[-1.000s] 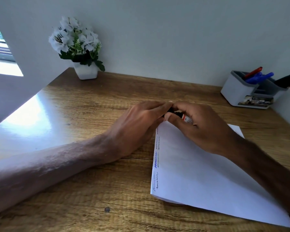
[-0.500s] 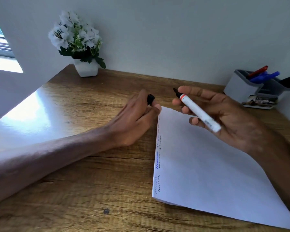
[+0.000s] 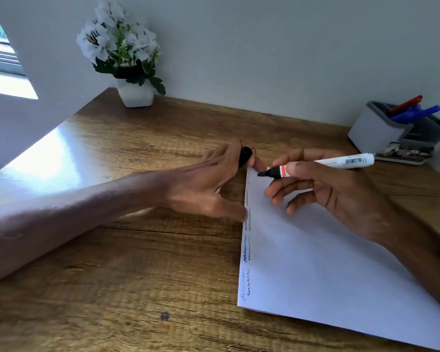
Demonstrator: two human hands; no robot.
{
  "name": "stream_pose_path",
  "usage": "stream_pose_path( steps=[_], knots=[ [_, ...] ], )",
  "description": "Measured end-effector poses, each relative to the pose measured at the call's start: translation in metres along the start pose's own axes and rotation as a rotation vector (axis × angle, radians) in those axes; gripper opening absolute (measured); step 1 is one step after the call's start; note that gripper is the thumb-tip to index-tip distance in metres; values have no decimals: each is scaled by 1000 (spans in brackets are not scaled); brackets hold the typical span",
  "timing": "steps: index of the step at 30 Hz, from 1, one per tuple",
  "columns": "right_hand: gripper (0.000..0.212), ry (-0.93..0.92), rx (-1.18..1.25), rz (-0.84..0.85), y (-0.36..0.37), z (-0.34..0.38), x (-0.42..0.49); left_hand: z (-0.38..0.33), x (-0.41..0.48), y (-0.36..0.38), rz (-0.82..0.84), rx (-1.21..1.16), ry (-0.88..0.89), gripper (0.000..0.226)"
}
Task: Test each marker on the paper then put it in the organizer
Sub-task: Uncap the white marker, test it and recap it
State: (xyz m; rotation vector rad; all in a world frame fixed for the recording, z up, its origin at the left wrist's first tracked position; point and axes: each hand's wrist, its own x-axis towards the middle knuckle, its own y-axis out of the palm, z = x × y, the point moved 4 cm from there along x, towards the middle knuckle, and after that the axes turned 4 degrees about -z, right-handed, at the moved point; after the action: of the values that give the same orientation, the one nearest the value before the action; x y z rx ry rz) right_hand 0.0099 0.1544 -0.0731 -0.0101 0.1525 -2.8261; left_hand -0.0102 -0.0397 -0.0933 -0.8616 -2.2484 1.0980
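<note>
Head view: right hand (image 3: pixel 341 191) pinches white marker (image 3: pixel 341 162) just behind orange band (image 3: pixel 283 171). Black tip juts left of grip, over far left corner of paper (image 3: pixel 328 262); contact unclear. Barrel extends right toward organizer (image 3: pixel 374 129), well apart. Left hand (image 3: pixel 206 189) grips black cap (image 3: pixel 245 156), thumb at paper's left edge beside test squiggles (image 3: pixel 247 252).

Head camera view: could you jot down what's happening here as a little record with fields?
Setting: wooden desk against a wall
Paper: white sheet, scribbles down its left edge
Right hand: grips an uncapped white marker, black tip at the sheet's far left corner; contact unclear
Left hand: holds the black cap beside that corner
Organizer: grey, far right, red and blue markers inside
Other: flower pot with white flowers, far left
</note>
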Motion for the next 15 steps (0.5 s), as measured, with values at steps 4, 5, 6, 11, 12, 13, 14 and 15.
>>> stream_pose_path(
  steps=[4,5,6,11,12,13,14,15],
  knots=[
    [19,-23,-76,40,4,-3,-4,-3,1,3,-3,85,48,65],
    [17,-30,-95,46,5,-3,-4,-3,1,2,-7,86,50,65],
    [18,-37,-111,52,5,-4,-5,-4,1,2,-11,86,54,65],
    [24,-111,-176,68,11,-3,-7,-4,1,3,-17,79,70,65],
    [23,-133,-193,66,12,-4,-6,-4,1,4,-18,83,74,65],
    [20,-156,-202,57,13,-6,-6,-4,1,4,-19,82,79,65],
    [15,-179,-208,40,13,-8,-5,-4,1,4,-19,79,82,65],
    [10,-201,-218,18,12,-11,-4,-3,1,4,-19,76,84,65]
  ],
)
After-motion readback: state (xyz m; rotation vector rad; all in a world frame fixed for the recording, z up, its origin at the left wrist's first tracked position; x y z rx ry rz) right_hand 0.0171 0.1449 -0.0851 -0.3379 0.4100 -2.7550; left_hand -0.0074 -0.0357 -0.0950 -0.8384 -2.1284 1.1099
